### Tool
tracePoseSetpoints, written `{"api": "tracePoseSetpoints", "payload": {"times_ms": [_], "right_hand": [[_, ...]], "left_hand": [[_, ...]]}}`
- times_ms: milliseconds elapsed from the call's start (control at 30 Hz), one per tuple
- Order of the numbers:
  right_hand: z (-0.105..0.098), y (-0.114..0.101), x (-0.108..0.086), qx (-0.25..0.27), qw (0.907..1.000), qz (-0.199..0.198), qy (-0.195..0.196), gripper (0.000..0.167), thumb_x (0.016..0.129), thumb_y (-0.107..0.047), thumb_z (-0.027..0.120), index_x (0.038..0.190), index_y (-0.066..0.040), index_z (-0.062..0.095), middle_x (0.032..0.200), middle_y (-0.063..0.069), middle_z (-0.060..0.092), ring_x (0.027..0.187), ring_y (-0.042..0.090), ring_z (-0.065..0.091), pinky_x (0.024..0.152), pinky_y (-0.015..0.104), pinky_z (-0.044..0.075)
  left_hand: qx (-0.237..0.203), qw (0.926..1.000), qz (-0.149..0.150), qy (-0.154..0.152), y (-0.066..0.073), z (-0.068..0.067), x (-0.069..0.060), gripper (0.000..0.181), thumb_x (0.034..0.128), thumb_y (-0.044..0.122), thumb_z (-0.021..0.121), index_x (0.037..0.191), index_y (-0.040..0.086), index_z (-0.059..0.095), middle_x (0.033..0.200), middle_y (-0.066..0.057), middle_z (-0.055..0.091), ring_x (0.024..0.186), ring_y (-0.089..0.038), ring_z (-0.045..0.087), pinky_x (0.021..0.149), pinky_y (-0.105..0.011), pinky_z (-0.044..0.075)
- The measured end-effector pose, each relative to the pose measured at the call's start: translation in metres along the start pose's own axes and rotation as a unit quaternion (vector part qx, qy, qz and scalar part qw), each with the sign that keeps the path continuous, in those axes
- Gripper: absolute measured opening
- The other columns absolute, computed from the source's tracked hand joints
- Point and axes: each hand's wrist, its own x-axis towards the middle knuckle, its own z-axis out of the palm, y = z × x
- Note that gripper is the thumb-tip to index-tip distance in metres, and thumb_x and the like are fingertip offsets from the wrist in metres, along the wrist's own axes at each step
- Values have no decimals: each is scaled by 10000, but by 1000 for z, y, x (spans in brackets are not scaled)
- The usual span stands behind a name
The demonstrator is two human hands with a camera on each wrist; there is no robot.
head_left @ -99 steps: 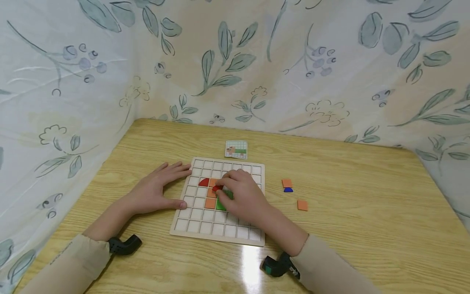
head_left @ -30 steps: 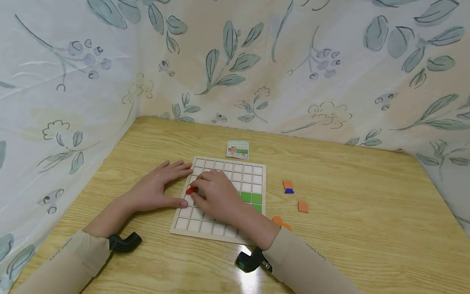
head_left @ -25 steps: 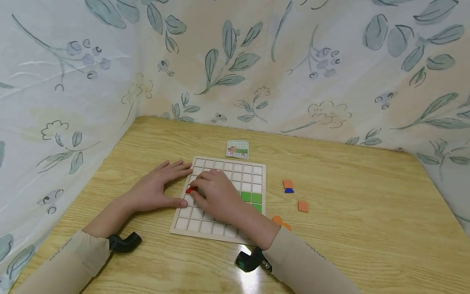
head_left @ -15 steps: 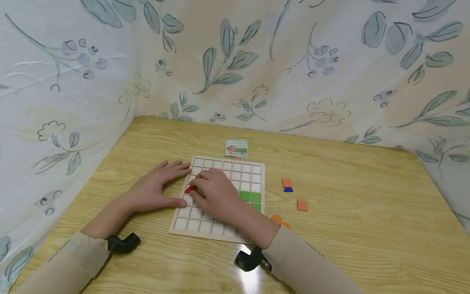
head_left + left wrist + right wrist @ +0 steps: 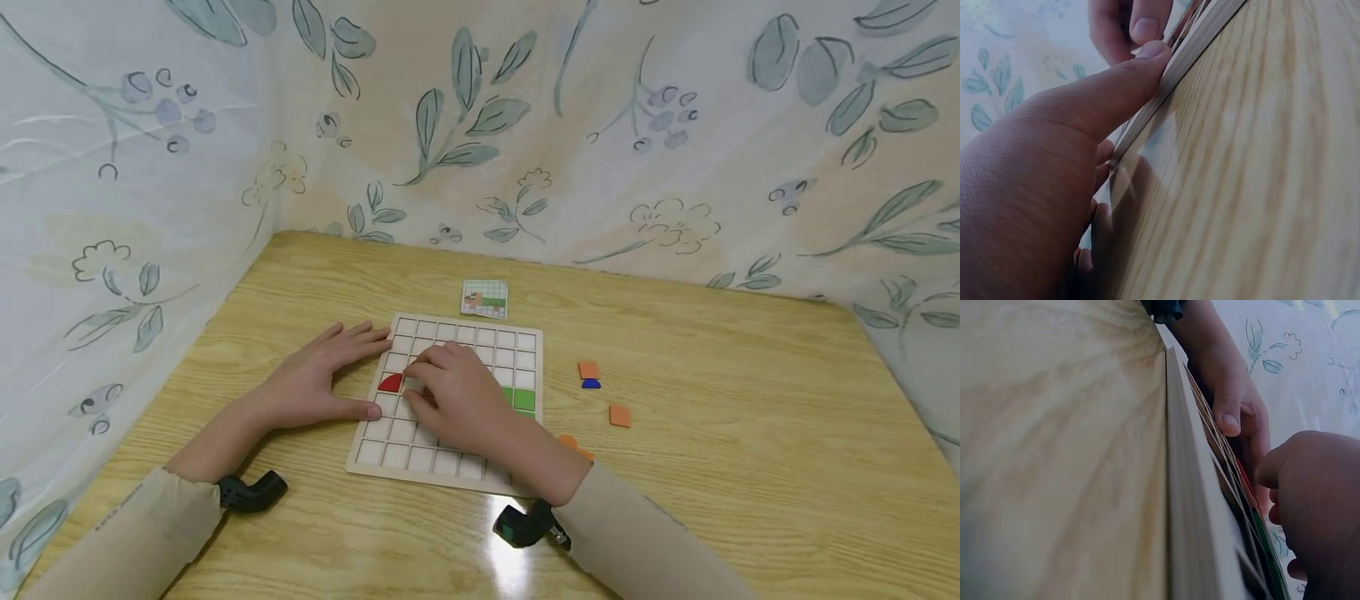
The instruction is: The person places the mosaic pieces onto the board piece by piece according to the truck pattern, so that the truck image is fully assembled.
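Since the frame half a second ago, the right hand (image 5: 461, 396) has drawn back a little toward the board's middle, so the red quarter-circle tile (image 5: 390, 382) it covered in part now shows whole. That tile lies in the leftmost column of the wooden grid board (image 5: 408, 475), fourth cell from the far edge, its curve facing far left; whether it sits fully flush I cannot tell. The right thumb and fingertips stand apart just beside it, with nothing visible between them. The left hand (image 5: 315, 379) lies spread, thumb and fingertips touching the board's left edge. The tile looks thin, light and stiff, probably smooth enough to slide under a fingertip; it would be best pinched by its rim, or nudged by its straight sides if it catches on a divider. Green square tiles (image 5: 524, 400) show beyond the right hand. Right of the board on the counter (image 5: 750, 417) are an orange square (image 5: 588, 370) with a blue piece (image 5: 591, 384) close against it, another orange square nearer, and rounded orange pieces (image 5: 567, 442) partly behind the forearm. A picture card (image 5: 483, 298) lies past the board's far edge.
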Motion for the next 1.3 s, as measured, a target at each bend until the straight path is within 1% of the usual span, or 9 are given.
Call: {"api": "tracePoseSetpoints", "payload": {"times_ms": [67,167,300,467,667,800,967,1100,1300], "right_hand": [[-3,2,-3,-5,10000,8,-2,195,1016,-202,757,1173,-107,822,1119,4,751,1033,211,659,1022,385,533],[-7,6,-7,6,9999,107,-48,219,1020,-199,742,1204,-108,819,1144,10,746,1065,217,654,1026,384,530],[-13,13,-16,5,9997,207,-94,203,1034,-216,739,1189,-113,821,1164,21,742,1114,231,654,1038,399,535],[-22,22,-30,50,9997,243,-32,190,1038,-225,758,1170,-106,826,1153,34,747,1090,244,663,1004,419,546],[-28,32,-44,69,9993,359,57,223,1028,-200,755,1202,-73,818,1164,40,745,1081,256,661,989,422,545],[-32,39,-52,66,9990,432,121,233,1026,-205,759,1199,-60,816,1163,50,748,1075,262,664,972,429,548],[-37,48,-58,86,9977,653,147,240,1040,-213,740,1207,-60,818,1172,60,748,1103,276,652,984,452,541],[-42,53,-64,29,9968,775,188,228,1040,-209,744,1196,-62,821,1175,59,750,1115,273,659,1030,482,533],[-49,60,-77,-173,9963,754,370,200,1037,-188,747,1161,-52,826,1144,66,757,1087,270,680,1011,473,545]], "left_hand": [[-12,10000,-11,-19,0,0,1,985,861,672,855,1664,226,499,1751,37,385,1651,-298,266,1363,-534,95],[-23,10000,-28,-42,0,0,2,996,857,678,856,1669,228,493,1753,41,380,1653,-292,260,1364,-529,89],[-15,10000,-5,-47,1,1,4,1001,862,676,852,1676,227,481,1753,41,377,1657,-288,247,1366,-521,79],[-42,10000,8,-76,3,1,7,1005,861,670,856,1675,216,481,1754,31,377,1660,-290,239,1367,-524,73],[-90,9998,-113,-112,4,0,5,1008,855,671,859,1676,223,481,1760,38,367,1660,-291,240,1366,-525,77],[-64,9999,-107,-120,3,1,3,1015,855,686,851,1680,229,475,1759,43,366,1662,-281,234,1368,-510,68],[-55,9999,-97,-42,2,0,0,1006,855,676,858,1676,232,482,1754,46,378,1658,-280,246,1369,-486,65],[-41,10000,-81,-19,1,1,-1,996,862,673,853,1674,229,485,1752,43,383,1657,-283,251,1370,-485,63],[-13,10000,-76,-21,1,-1,-1,997,862,667,856,1677,231,481,1753,39,382,1656,-293,251,1370,-483,68]]}}
